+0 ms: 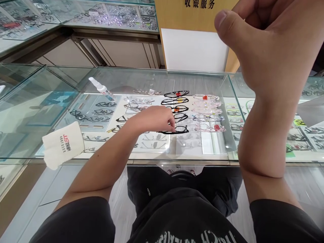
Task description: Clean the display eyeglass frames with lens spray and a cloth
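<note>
Left hand (160,118) pinches black glasses (181,130)
Long axis runs left-right along the desk (192,159); right hand (268,50) raised, grip unclear

Black glasses (181,129): One pair, dark and glossy, as it reaches me over the head camera feed.
Lens (180,129): Clear and rounded at the right end; the left part of the pair is partly hidden from me.
Temples: I cannot tell whether they are folded.
Pose: Lengthwise, roughly parallel to the counter's (182,158) near edge.
Counter position: Closer to the near edge than the far one, well away from the corners.
</note>
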The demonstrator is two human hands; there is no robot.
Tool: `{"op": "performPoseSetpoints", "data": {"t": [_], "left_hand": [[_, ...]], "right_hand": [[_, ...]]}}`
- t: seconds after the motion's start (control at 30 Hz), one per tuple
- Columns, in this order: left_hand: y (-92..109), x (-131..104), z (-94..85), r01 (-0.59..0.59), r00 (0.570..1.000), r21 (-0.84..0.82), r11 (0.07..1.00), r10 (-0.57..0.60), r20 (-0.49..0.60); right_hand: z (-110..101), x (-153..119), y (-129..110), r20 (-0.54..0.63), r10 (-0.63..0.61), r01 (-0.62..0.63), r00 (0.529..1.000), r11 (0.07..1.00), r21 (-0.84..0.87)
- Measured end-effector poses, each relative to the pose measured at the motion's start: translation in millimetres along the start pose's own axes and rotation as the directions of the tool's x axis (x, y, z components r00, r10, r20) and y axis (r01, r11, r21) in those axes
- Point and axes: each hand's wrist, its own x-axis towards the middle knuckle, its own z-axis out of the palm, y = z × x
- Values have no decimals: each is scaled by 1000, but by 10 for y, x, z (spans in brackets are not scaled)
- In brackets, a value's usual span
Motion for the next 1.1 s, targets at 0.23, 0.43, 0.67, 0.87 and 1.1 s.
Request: {"op": "performPoseSetpoints", "data": {"t": [0.23,0.43,0.67,0.87,1.1], "left_hand": [[73,-24,24,-53,998,-24,998,53,-23],[70,12,78,-59,998,-14,998,58,-24],[15,27,2,33,999,9,999,-33,20],[-57,15,-34,26,999,51,998,-27,26],[-141,52,-2,-48,999,34,998,48,-9]], "right_hand": [[53,-31,16,-41,-123,106,992,953,-285],[37,-39,-11,-8,-112,103,994,938,-332],[56,-34,43,4,-182,175,983,938,-301],[112,-27,105,-48,-271,251,962,936,-247],[165,-45,143,-35,-307,293,951,933,-210]]}}
